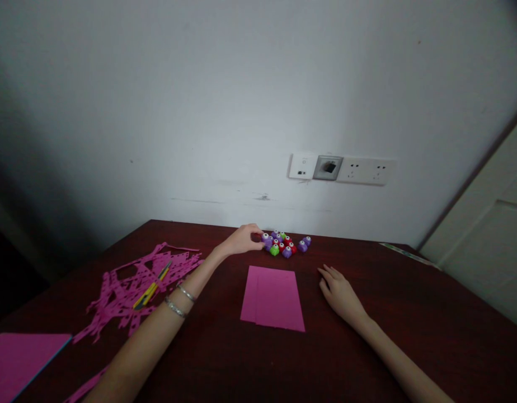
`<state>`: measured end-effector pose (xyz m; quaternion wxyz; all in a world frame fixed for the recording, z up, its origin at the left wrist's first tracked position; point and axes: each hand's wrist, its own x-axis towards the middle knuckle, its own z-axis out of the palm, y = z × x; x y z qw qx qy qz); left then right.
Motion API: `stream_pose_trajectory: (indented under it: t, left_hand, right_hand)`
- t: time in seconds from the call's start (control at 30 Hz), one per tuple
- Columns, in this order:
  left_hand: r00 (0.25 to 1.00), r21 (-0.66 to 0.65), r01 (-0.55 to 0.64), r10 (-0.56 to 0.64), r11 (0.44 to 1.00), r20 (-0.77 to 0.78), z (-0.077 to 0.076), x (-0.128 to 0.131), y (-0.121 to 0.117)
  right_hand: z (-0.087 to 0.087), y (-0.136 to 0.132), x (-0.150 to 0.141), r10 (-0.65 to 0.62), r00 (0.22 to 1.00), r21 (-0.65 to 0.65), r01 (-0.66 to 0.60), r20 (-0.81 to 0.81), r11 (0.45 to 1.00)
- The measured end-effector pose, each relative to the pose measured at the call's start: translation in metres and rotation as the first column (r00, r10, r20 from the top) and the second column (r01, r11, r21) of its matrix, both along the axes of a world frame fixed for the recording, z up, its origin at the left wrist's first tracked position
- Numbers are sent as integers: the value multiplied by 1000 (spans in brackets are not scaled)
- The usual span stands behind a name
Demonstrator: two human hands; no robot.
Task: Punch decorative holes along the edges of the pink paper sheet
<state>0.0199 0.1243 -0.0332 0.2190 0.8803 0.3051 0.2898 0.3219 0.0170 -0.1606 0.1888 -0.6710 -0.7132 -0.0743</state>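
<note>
Nearest us, pink sheets lie left of our right grip, which rests unclasped on the surface. Farther off, our left grip is nearer the small pieces, thumb and fingers apart at the leftmost purple piece, though whether they clamp it we cannot tell. Just right of that grip, the cluster looks rounded, purple, green and red, with white-ringed tops and no clear long axis.

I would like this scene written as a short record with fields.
Surface: dark reddish-brown table
Far side: cluster of small purple, green and red pieces
Left hand: fingertips at the cluster's left edge; grip unclear
Centre: overlapping pink sheets
Right hand: on the table, right of the sheets
Left side: yellow utility knife on perforated pink scraps
</note>
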Motion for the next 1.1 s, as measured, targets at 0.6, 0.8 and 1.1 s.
stream_pose_trajectory:
  t: [0.6, 0.8, 1.1]
  left_hand:
    - [959, 15, 268, -265, 963, -104, 1, 28, -38]
    - [948, 19, 291, -285, 957, -145, 0, 35, -43]
    - [964, -44, 201, -205, 979, -170, -8, 31, -47]
  right_hand:
    - [93, -4, -82, 342, 668, 93, -379, -661, 921]
    - [85, -5, -81, 344, 671, 97, -377, -657, 921]
    - [87, -10, -66, 298, 739, 63, -328, -605, 943]
